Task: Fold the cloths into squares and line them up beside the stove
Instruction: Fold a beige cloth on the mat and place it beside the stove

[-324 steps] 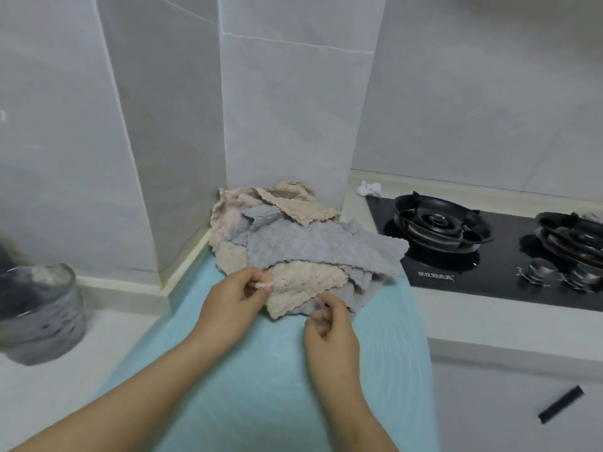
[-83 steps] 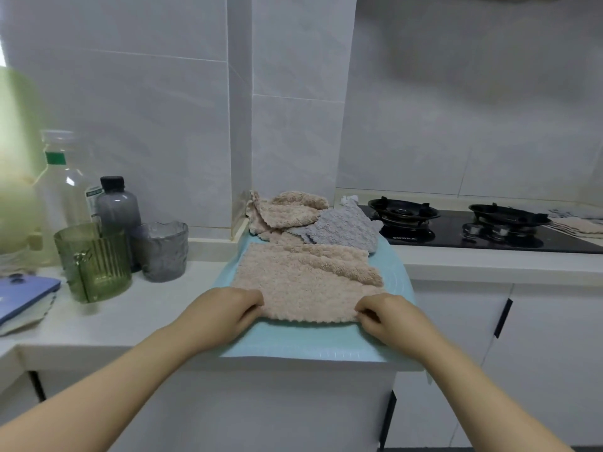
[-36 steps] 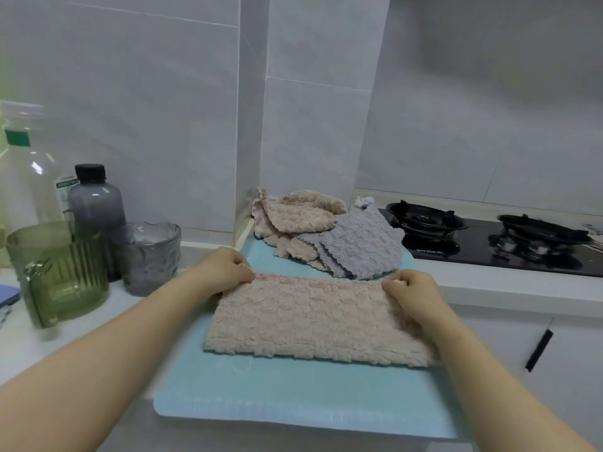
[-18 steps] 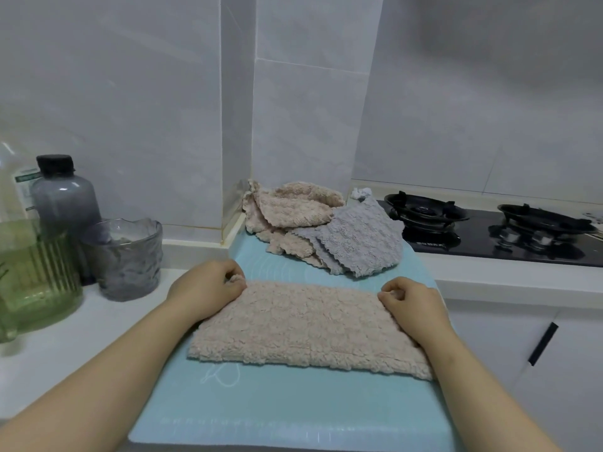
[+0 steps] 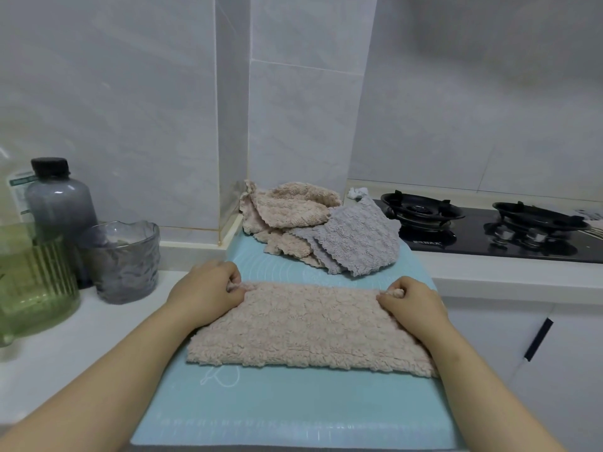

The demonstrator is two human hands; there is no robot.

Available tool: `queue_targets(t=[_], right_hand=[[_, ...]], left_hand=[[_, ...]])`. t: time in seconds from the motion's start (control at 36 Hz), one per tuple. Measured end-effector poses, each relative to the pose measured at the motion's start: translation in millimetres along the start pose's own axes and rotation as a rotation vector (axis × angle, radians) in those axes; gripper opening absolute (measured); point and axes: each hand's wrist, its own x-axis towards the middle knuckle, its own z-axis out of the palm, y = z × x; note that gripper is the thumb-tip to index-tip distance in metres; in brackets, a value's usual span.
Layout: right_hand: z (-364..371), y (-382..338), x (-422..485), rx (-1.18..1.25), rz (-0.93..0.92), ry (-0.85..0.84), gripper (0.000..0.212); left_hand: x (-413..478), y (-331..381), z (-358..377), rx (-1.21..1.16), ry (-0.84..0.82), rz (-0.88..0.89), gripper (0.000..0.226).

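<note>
Left grip (image 5: 208, 288) and right grip (image 5: 412, 305) each pinch a far corner of the beige cloth (image 5: 310, 324), likely squaring the doubled edges on the mat (image 5: 284, 409) before folding across

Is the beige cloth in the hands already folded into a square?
Not yet. The beige cloth lies flat on the blue mat as a long rectangle, with the left hand and right hand pinching its far corners.

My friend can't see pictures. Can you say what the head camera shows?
The left hand and right hand pinch the far corners of a beige cloth on a blue mat. Behind lies a pile of cloths, beside a black stove.
</note>
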Motion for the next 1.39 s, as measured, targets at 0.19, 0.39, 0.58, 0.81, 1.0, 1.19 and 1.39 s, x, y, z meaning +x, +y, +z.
queue_targets(t=[0.19, 0.39, 0.58, 0.81, 1.0, 1.19, 1.39], right_hand=[[-2, -2, -3, 0.29, -0.104, 0.046, 0.018], [-12, -19, 10, 0.339, -0.208, 0.125, 0.017], [3, -23, 18, 0.126, -0.188, 0.072, 0.03], [2, -21, 10, -0.231, -0.02, -0.043, 0.05], [-3, -15, 6, -0.123, 0.116, -0.112, 0.036], [-15, -17, 0, 0.009, 0.084, -0.154, 0.018], [-26, -18, -7, 0.093, 0.088, -0.258, 0.02]], left_hand=[[-4, 0, -3, -0.251, 0.13, 0.001, 0.02], [0, -1, -6, -0.504, 0.274, -0.052, 0.025], [6, -5, 4, -0.281, 0.212, -0.067, 0.021], [-3, 8, -10, -0.268, 0.415, -0.019, 0.018], [-19, 69, -10, -0.165, -0.23, 0.246, 0.048], [-19, 72, 29, 0.279, -0.427, 0.12, 0.059], [-21, 74, 28, 0.307, -0.437, 0.121, 0.059]])
